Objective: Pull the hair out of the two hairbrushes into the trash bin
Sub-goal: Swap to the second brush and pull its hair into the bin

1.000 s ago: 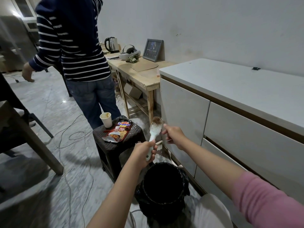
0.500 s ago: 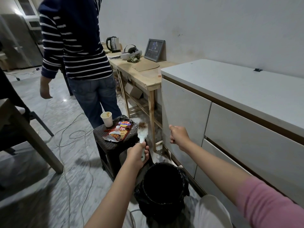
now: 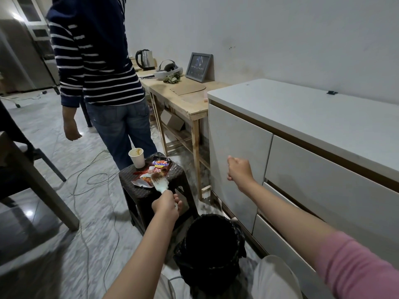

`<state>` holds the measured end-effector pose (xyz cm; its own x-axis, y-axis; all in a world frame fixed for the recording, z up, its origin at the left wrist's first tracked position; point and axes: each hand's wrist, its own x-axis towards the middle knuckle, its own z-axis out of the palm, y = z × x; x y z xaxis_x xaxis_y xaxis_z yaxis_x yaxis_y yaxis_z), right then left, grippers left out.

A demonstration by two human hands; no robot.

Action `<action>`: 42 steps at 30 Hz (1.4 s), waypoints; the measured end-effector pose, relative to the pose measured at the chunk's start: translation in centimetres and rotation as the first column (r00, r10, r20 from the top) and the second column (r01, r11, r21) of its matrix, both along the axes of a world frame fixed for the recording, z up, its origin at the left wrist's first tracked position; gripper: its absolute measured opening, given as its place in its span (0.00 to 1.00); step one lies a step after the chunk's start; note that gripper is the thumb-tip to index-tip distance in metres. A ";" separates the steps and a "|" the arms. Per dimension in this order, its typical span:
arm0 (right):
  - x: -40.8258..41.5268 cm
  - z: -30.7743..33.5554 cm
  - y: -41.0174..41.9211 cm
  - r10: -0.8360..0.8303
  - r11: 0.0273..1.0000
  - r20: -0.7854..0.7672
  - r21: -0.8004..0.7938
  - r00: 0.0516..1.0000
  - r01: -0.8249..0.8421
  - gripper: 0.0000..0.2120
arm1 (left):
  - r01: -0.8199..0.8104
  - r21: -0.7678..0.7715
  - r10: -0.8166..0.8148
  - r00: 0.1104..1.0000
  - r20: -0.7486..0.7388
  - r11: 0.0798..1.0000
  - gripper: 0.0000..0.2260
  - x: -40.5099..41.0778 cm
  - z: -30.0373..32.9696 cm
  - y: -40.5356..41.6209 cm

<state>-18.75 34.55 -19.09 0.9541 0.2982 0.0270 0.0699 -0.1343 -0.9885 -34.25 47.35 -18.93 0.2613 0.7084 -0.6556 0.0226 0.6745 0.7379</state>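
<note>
My left hand [image 3: 165, 206] grips the handle of a white hairbrush [image 3: 160, 182] with brown hair in its bristles. The brush head hangs over the near edge of a small dark stool [image 3: 180, 172], by a snack packet. My right hand [image 3: 239, 169] is raised in front of the white cabinet, its fingers curled; whether it pinches any hair I cannot tell. The black-lined trash bin [image 3: 210, 244] stands on the floor below, between my arms. Only one hairbrush is in sight.
A paper cup [image 3: 137, 157] and a red snack packet [image 3: 158, 167] lie on the stool. A person in a striped top [image 3: 95, 61] stands just behind it. The white cabinet [image 3: 302, 117] and a wooden table [image 3: 183, 96] line the right wall. Cables [image 3: 90, 180] cross the floor.
My left hand has carried the brush left and down, away from the bin toward the stool. My right hand has drawn back to the right and risen. The standing person has stepped closer.
</note>
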 end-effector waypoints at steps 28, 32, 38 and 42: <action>-2.8 2.0 2.7 0.389 0.914 -0.336 0.020 0.858 -0.406 0.53 | 0.636 0.117 -0.646 0.757 0.099 0.763 0.04 -0.4 3.6 -2.8; -2.8 1.7 3.0 0.357 0.926 -0.354 0.016 0.864 -0.376 0.33 | 0.601 0.127 -0.614 0.782 0.106 0.789 0.04 -0.4 3.5 -2.6; -2.6 0.7 2.8 0.152 0.987 -0.348 0.098 0.925 -0.125 0.21 | 0.557 0.143 -0.568 0.822 0.051 0.818 0.04 -0.6 2.3 -2.0; -2.5 0.9 1.9 0.146 0.979 -0.383 0.188 0.912 -0.077 0.19 | 0.511 0.145 -0.517 0.856 0.009 0.847 0.04 -0.6 1.3 -1.6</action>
<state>-21.28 36.46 -18.23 0.8582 0.4271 -0.2849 -0.3235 0.0187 -0.9461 -34.87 45.75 -17.65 0.6399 0.5434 -0.5434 0.3028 0.4717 0.8282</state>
